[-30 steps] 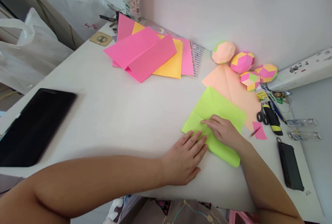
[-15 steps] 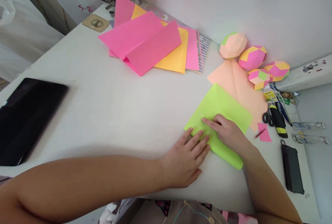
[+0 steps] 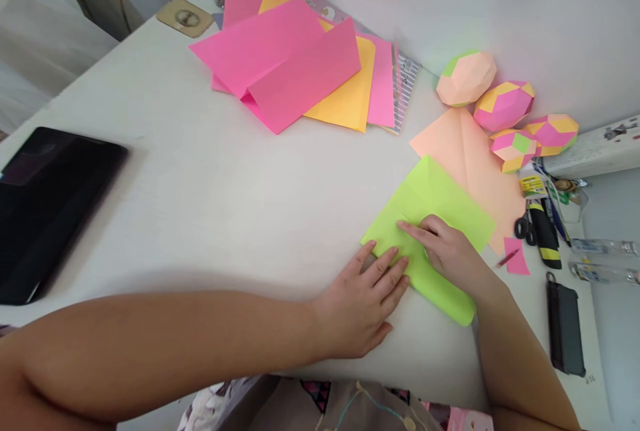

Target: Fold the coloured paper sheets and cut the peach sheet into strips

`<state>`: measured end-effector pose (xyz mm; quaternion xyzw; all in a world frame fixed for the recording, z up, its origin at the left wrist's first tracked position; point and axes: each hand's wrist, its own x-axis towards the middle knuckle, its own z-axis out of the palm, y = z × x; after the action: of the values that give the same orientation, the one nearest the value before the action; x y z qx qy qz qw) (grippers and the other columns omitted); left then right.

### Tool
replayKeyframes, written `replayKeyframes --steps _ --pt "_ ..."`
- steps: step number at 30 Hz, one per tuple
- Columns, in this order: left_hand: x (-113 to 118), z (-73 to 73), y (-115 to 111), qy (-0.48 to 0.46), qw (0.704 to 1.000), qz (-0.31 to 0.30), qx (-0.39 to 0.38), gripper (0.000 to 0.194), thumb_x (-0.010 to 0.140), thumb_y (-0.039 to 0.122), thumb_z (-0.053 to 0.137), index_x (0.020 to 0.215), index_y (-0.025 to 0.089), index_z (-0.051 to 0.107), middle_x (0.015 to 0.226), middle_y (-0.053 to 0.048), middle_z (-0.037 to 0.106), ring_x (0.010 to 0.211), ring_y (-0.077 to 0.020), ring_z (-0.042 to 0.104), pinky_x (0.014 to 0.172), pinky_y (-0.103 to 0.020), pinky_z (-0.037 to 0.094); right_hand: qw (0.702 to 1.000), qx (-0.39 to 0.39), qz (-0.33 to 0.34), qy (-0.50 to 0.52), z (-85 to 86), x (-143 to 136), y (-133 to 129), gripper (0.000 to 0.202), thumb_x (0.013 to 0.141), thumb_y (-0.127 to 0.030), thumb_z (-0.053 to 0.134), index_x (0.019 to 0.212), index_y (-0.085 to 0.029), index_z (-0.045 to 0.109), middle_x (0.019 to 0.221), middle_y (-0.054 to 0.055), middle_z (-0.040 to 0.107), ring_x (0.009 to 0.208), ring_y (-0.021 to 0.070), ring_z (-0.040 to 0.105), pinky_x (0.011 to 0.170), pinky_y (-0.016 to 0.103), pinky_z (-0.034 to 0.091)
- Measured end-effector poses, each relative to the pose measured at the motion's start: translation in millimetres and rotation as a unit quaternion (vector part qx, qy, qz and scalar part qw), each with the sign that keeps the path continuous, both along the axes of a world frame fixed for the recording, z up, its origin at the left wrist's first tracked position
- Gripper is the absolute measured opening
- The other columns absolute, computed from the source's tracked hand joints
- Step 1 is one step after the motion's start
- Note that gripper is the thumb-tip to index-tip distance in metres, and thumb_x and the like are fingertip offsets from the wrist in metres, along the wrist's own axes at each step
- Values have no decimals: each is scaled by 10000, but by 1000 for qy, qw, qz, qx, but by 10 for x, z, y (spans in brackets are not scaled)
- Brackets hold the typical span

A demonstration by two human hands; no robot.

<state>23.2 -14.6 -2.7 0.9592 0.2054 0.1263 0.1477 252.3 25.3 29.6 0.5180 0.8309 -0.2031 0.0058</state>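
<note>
A sheet of bright green paper (image 3: 440,194) lies on the white table in front of me, its near edge folded over into a soft, raised roll. My left hand (image 3: 367,294) rests flat with fingers spread, the fingertips on the paper's near left edge. My right hand (image 3: 450,254) is on top of the sheet, one finger stretched out and its tip pressed on the paper. The other right fingers are curled and partly hidden. Beneath the green sheet's far side lies a peach paper (image 3: 467,144) with a crease.
Pink folded paper (image 3: 305,78) and a yellow sheet (image 3: 345,104) are piled at the back. Several faceted paper shapes (image 3: 505,106) sit by the wall. Scissors (image 3: 525,228), a cutter (image 3: 544,231) and a black phone (image 3: 565,328) lie right; a dark tablet (image 3: 60,211) lies left.
The whole view has shifted slightly. Both hands keep nearly the same places on the green paper, and the fold looks almost unchanged.
</note>
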Motion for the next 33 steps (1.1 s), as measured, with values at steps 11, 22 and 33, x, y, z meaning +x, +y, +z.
replayKeyframes --steps 11,22,33 --pt "3 5 2 7 1000 4 -4 616 894 481 411 1370 91 437 1480 -167 340 1380 -359 253 1106 -599 142 1000 1 5 3 11 -9 32 454 943 -201 242 1297 -258 521 795 35 476 697 159 475 630 272 445" --pt "0 -4 -9 1 1000 7 -7 618 903 470 388 1381 79 413 1483 -182 328 1385 -377 224 1085 -630 141 998 24 32 -40 -4 -40 44 482 923 -154 282 1343 -274 485 771 15 430 627 134 421 564 233 369" --pt "-15 36 2 22 1000 -3 0 601 932 464 328 1382 72 402 1487 -190 315 1376 -383 230 1067 -634 122 997 -26 -72 -18 11 -116 30 355 956 -359 325 1202 -258 560 727 4 451 616 148 414 545 251 351"
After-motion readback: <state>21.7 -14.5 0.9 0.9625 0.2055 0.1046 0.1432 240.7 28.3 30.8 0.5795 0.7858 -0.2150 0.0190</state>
